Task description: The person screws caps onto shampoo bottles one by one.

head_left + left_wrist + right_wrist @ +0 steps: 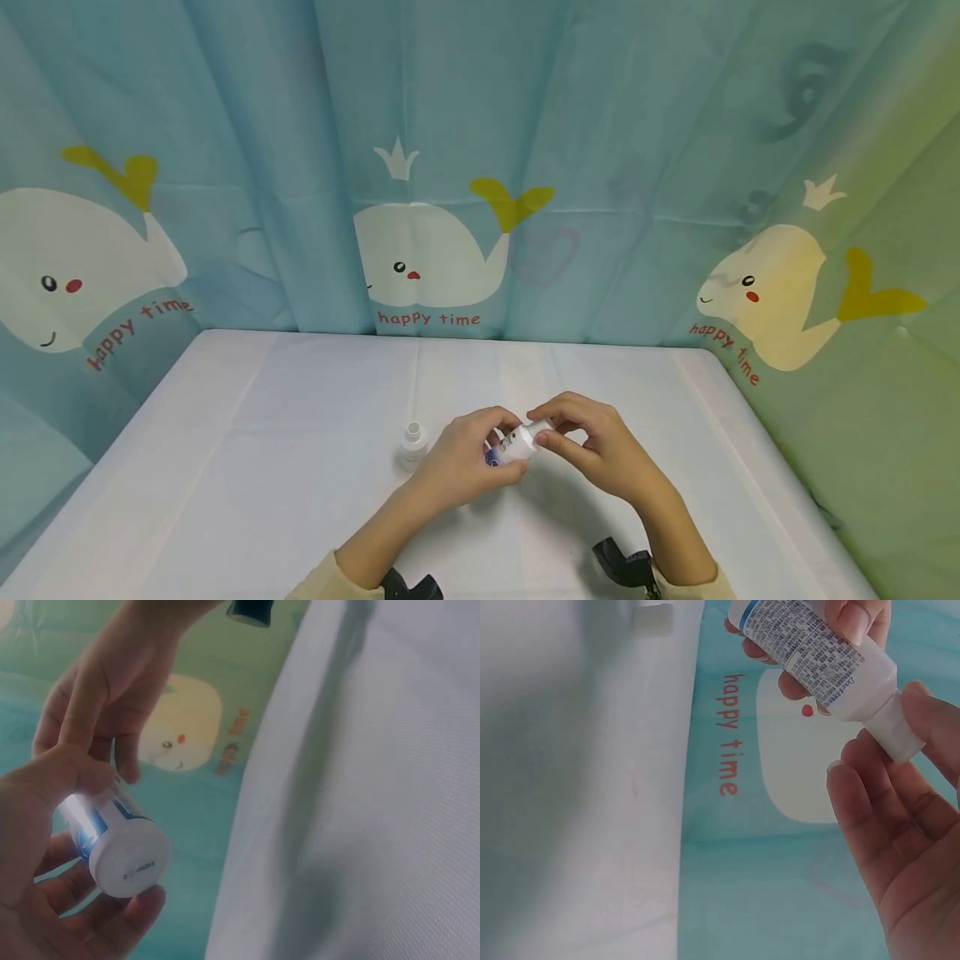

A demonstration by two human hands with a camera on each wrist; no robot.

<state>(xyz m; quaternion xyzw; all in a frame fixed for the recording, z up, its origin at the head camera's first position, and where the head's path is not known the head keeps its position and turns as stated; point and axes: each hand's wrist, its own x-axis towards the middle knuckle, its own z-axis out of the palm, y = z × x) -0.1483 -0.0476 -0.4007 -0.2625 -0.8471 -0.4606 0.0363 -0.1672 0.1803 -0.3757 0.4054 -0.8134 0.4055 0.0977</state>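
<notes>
A small white bottle (pixel 513 447) with a blue and white printed label is held tilted above the table. My left hand (pixel 463 460) grips its body, thumb on one side and fingers on the other. With thumb and fingers, my right hand (pixel 603 446) pinches the white cap (pixel 895 733) at the bottle's neck. Dense small print covers the label side in the right wrist view. The bottle's round white base (pixel 131 860) faces the left wrist camera. Just left of my left hand, a second white bottle (pixel 413 451) stands upright, its open neck showing no cap.
A white cloth covers the table (pixel 300 467). Behind and along the sides hangs a blue-green curtain (pixel 622 167) printed with whales. Black wrist mounts (pixel 626 565) sit near both sleeves.
</notes>
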